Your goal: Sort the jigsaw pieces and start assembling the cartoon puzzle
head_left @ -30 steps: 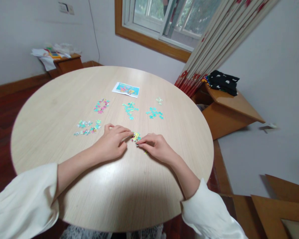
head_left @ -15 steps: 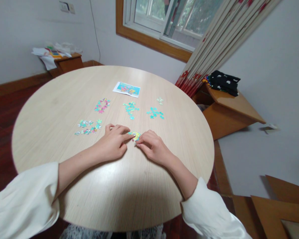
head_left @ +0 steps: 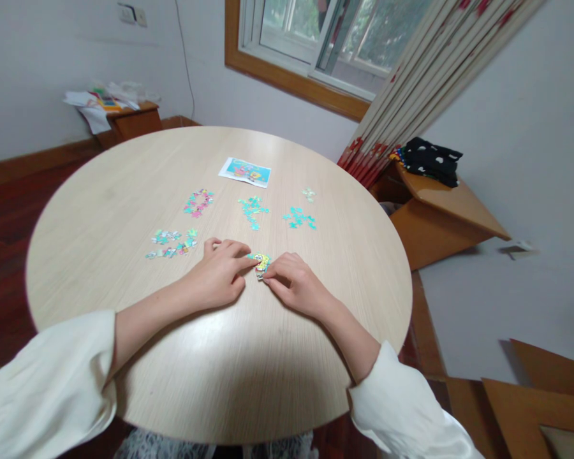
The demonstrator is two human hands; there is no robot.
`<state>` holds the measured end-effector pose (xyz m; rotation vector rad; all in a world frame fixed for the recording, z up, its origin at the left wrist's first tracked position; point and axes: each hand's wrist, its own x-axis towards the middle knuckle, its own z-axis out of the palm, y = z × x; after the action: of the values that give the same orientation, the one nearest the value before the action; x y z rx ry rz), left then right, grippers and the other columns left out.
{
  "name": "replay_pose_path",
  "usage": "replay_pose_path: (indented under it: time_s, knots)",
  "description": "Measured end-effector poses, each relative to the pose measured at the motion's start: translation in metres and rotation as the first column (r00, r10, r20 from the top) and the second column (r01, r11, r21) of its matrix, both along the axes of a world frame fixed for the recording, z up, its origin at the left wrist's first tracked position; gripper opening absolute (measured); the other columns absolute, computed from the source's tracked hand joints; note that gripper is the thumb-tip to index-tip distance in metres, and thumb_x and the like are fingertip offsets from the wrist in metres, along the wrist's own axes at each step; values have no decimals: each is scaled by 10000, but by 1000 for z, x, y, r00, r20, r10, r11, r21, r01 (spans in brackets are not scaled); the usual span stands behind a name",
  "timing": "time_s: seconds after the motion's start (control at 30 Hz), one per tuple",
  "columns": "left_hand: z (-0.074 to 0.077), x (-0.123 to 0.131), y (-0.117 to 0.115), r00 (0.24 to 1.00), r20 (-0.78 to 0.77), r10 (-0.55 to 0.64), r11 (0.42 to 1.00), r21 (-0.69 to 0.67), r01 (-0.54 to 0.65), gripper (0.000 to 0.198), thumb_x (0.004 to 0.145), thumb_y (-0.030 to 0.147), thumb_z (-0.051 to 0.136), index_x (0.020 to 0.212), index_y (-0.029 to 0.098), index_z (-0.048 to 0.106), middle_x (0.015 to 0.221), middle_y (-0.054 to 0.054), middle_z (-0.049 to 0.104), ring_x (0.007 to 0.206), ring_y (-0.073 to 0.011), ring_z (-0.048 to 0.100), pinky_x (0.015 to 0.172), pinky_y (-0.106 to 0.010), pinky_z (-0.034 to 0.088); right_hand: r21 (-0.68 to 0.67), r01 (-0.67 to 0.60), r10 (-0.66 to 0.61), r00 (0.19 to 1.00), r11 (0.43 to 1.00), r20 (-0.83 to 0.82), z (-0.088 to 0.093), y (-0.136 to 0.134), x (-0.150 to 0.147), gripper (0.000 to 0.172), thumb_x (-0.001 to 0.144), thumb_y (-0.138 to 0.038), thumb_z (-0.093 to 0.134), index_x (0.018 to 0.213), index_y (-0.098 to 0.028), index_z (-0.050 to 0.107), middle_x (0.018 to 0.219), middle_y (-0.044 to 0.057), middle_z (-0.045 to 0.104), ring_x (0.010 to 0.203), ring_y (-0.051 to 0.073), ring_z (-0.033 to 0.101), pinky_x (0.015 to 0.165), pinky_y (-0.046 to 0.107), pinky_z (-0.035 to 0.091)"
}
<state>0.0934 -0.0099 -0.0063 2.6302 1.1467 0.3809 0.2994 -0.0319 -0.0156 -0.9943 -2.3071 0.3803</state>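
A small joined patch of jigsaw puzzle, yellow with teal edges, lies on the table between my hands. My left hand rests to its left with fingers apart, the index fingertip touching the patch. At its lower right edge, my right hand pinches a small puzzle piece between thumb and index finger. The fingers partly cover both the patch and the piece. Farther off lie a pink and teal group of pieces, two teal groups and a mixed group left of my left hand.
A picture card of the cartoon lies at the back of the round wooden table. Pale green pieces sit at the right. Beyond the table are a wooden cabinet with black cloth and a curtain.
My right fingers have turned the pinched piece slightly, and it now sits against the lower edge of the yellow patch. My left hand keeps its place. The whole view has shifted a little.
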Motion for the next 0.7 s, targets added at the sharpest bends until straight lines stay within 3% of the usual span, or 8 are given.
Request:
replay_pose_path:
  time_s: [0.23,0.7]
  knots:
    - [-1,0,1,1000,21,-6,1000,-4,6,481,719,103,423,1121,214,661,1148,-122,602,1095,-290,512,943,-528,257,9,-4,3,998,1000,66,-2,0,-1,88,857,-154,588,801,-204,633,922,52,663,945,192,548,812,361,361]
    - [-3,-1,1,999,33,-25,1000,-9,25,461,725,106,423,1105,206,665,1115,-118,612,1067,-276,529,928,-508,254,-45,-30,34,994,999,99,3,0,-1,88,875,-180,590,832,-214,659,927,30,718,956,183,583,864,375,334]
